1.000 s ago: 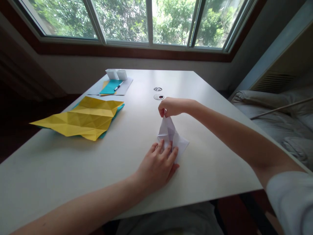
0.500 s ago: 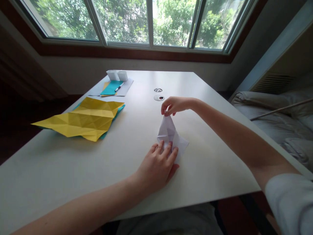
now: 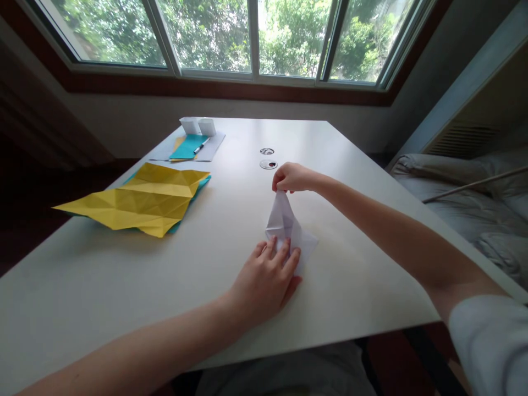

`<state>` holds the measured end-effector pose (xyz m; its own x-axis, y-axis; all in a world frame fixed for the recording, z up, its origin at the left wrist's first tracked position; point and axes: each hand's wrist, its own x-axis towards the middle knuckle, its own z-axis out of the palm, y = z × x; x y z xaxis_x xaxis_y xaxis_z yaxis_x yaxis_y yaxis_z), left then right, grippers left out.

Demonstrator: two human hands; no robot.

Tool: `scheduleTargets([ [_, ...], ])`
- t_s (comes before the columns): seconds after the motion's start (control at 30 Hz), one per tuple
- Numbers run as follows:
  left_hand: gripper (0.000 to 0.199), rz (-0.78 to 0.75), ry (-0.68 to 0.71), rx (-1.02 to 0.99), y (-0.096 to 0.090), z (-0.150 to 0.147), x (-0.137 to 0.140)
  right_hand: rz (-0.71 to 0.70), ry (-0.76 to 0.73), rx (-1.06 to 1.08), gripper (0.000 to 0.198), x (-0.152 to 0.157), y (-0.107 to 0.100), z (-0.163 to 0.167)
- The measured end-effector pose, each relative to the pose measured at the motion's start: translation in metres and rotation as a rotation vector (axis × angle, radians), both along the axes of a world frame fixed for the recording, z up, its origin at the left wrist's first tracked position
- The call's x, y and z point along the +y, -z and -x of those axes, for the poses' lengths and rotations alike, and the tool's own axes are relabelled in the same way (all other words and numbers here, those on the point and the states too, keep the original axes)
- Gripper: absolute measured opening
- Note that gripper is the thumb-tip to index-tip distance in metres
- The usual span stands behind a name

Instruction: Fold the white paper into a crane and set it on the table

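A folded piece of white paper lies on the white table, its pointed tip facing the window. My right hand pinches that far tip between closed fingers. Over the near part of the paper rests my left hand, palm down with its fingers spread, pressing it against the tabletop. A flap of the paper sticks out to the right of my left fingers. The paper's lower part is hidden under that hand.
Creased yellow paper lies over teal paper at left. Farther back are two small white paper boxes, a teal sheet and a pen. Two round fittings sit in the table.
My right fingers have closed more tightly at the paper's tip, and the hand has shifted very slightly. My left hand stays in place.
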<state>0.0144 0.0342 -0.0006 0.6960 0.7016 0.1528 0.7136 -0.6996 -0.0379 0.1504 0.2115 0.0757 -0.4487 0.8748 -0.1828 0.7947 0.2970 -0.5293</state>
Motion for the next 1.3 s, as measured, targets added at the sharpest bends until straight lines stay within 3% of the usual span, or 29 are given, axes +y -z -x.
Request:
scheduleTargets([
  [0.27,0.044,-0.003,-0.001,-0.011,0.001,0.0,0.0,-0.094,-0.058,-0.06,0.021,0.001,0.0,0.005],
  [0.5,0.039,0.042,-0.002,0.006,-0.006,0.005,0.002,0.179,-0.112,0.42,0.036,0.007,0.01,-0.035],
  [0.57,0.038,0.065,0.009,0.003,-0.009,0.009,0.005,0.122,-0.099,0.427,0.04,0.003,0.015,-0.051],
  [0.63,0.038,0.094,0.024,-0.01,-0.012,0.013,0.009,-0.06,-0.096,0.391,0.044,-0.005,0.02,-0.064],
  [0.7,0.038,0.132,0.055,-0.025,-0.012,0.017,0.013,-0.23,-0.185,0.313,0.054,-0.015,0.024,-0.073],
  [0.77,0.037,0.162,0.093,-0.034,-0.01,0.021,0.018,-0.284,-0.383,0.181,0.074,-0.027,0.025,-0.076],
  [0.87,0.035,0.173,0.146,-0.025,-0.008,0.024,0.021,-0.286,-0.476,0.034,0.091,-0.041,0.023,-0.073],
  [1.1,0.033,0.209,0.178,-0.002,-0.013,0.028,0.024,-0.458,-0.633,-0.146,0.033,-0.059,0.019,-0.053],
  [1.3,0.024,0.211,0.154,-0.019,-0.021,0.034,0.027,-0.426,-0.653,-0.196,0.04,-0.065,0.029,-0.054],
])
